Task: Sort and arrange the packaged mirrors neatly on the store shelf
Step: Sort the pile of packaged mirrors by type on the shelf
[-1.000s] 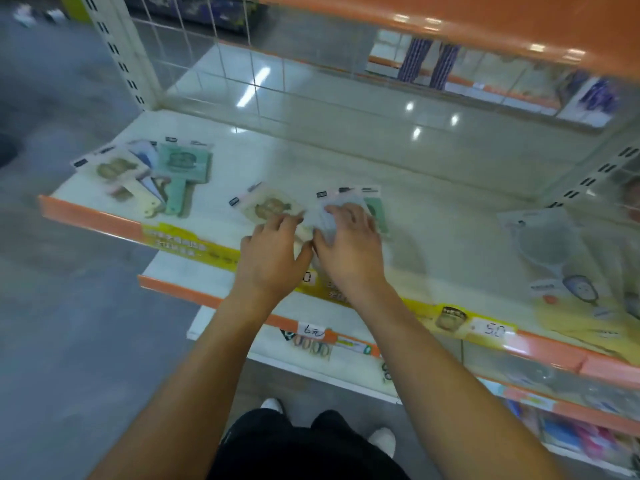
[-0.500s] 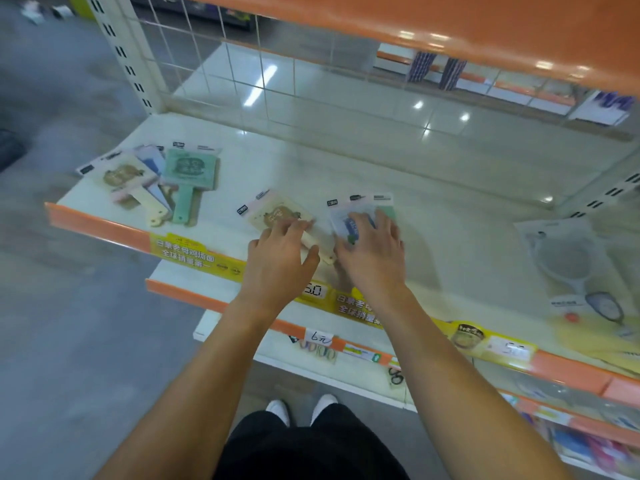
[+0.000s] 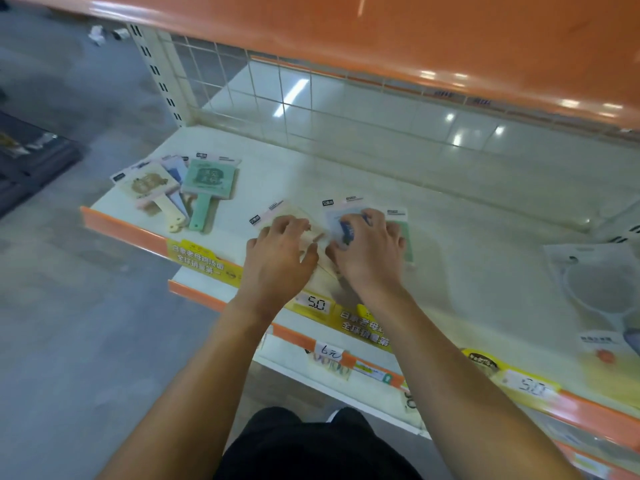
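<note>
- Head view: my left hand (image 3: 278, 259) lies palm down on a cream packaged mirror (image 3: 291, 220) near the front edge of the shelf (image 3: 381, 188), fingers bent and pressing on it; whether they grip its edge I cannot tell.
- My right hand (image 3: 369, 254), just beside my left, has curled fingers on a blue packaged mirror (image 3: 341, 220); a green one (image 3: 403, 237) shows from under it on the far side of that hand.
- Each pack is flat, a square face with a handle, under clear wrap with a white header card.
- Well off to the left of my left hand lies a fanned pile of mirrors (image 3: 173, 188), a green mirror (image 3: 207, 183) on top, handles towards me.
- Far to the right of my right hand lies a clear packet (image 3: 599, 292) with a round pale shape inside.
- Below my wrists a yellow price strip (image 3: 317, 304) reads 5.0.
- An orange upper shelf (image 3: 450, 39) overhangs beyond my hands.
</note>
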`<state>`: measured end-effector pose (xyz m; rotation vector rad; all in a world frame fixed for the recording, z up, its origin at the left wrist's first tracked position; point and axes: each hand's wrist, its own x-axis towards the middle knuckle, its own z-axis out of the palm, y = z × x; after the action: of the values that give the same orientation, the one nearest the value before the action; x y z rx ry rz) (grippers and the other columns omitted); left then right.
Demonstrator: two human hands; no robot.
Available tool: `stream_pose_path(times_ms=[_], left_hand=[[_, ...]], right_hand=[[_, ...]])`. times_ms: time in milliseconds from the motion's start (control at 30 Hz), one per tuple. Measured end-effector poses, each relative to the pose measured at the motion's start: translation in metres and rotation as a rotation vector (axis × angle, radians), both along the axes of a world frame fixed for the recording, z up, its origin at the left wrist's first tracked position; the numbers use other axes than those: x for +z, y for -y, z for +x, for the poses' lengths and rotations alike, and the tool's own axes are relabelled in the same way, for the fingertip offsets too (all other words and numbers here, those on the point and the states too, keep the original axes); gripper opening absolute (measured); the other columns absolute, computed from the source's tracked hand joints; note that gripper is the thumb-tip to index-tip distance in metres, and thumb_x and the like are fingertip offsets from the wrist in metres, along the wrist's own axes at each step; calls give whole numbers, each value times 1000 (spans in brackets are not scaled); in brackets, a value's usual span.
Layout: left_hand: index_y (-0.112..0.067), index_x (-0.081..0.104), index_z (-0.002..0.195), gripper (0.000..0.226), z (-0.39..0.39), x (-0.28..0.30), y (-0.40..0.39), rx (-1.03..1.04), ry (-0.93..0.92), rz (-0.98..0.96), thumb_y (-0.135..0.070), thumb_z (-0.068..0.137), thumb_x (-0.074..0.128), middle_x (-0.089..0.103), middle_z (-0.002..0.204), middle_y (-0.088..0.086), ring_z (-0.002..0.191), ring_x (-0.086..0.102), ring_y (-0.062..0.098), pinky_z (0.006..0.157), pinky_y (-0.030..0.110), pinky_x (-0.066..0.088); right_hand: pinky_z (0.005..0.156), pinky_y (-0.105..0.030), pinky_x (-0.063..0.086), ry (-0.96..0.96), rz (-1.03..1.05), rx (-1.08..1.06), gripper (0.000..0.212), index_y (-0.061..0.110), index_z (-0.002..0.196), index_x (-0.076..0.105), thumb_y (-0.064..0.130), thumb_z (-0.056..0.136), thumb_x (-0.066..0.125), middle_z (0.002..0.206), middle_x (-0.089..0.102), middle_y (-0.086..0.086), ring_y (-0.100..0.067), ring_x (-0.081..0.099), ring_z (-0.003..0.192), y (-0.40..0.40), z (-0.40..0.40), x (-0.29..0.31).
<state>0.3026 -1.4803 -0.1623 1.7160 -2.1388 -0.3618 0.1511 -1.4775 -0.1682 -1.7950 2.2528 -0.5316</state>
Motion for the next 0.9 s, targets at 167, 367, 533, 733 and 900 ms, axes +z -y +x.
stream_pose_path(times_ms=[167,367,533,733,900], left_hand=[[-19,51,129,44,30,7,6,76,31,-10,-37,90,53,50,134,4,113,54,31,88,44,42],[-20,48,134,47,85,5,17,136,20,1,-41,92,49,48,138,1,120,51,27,96,45,43],[-19,48,134,48,145,6,38,164,8,-16,-41,92,49,48,138,3,121,51,26,97,47,43],[-24,48,134,44,215,9,71,145,-4,-45,-38,92,51,49,137,0,118,52,27,93,45,44],[-17,54,125,40,251,4,93,114,-21,-37,-35,90,54,53,132,5,113,55,32,89,47,46]], right_hand=[[98,-40,30,21,-19,81,51,31,128,56,55,83,60,139,40,2,-30,36,120,14,29,7],[98,-39,34,28,-46,131,49,30,125,57,51,80,60,137,42,3,-30,38,117,38,87,13],[98,-38,34,36,-46,126,49,30,126,56,48,81,59,136,43,3,-30,38,116,61,148,13],[97,-38,35,6,-61,100,48,32,126,55,53,83,56,137,42,5,-29,38,118,93,219,14],[97,-38,35,5,-89,70,50,30,127,55,53,83,57,135,43,3,-28,38,116,110,258,13]])
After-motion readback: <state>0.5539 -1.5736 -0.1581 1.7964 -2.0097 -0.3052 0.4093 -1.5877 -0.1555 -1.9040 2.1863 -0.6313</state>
